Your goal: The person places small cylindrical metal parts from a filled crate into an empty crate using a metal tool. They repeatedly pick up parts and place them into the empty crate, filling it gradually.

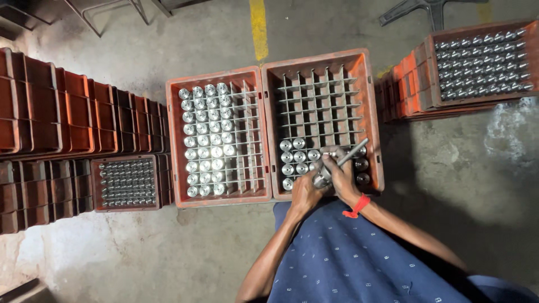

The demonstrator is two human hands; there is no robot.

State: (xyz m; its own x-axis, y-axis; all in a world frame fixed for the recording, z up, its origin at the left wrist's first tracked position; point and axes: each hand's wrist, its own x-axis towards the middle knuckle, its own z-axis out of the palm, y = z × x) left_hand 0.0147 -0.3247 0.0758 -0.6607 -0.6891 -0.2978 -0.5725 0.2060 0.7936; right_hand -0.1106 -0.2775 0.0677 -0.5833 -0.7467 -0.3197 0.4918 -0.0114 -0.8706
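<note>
Head view, left hand (306,193) and right hand (341,178) gripping metal rod (343,160), orange crate (370,112)

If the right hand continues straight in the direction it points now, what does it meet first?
The right hand points up the picture into the right crate, holding a metal rod. It would probably first meet the empty grid dividers beyond the metal parts; depth is unclear.

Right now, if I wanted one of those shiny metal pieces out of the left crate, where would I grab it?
Probably by the round top of a metal piece, pinched from straight above. Each stands upright in its own grid cell of the left crate, so the dividers block its sides and only the cap shows.
</note>
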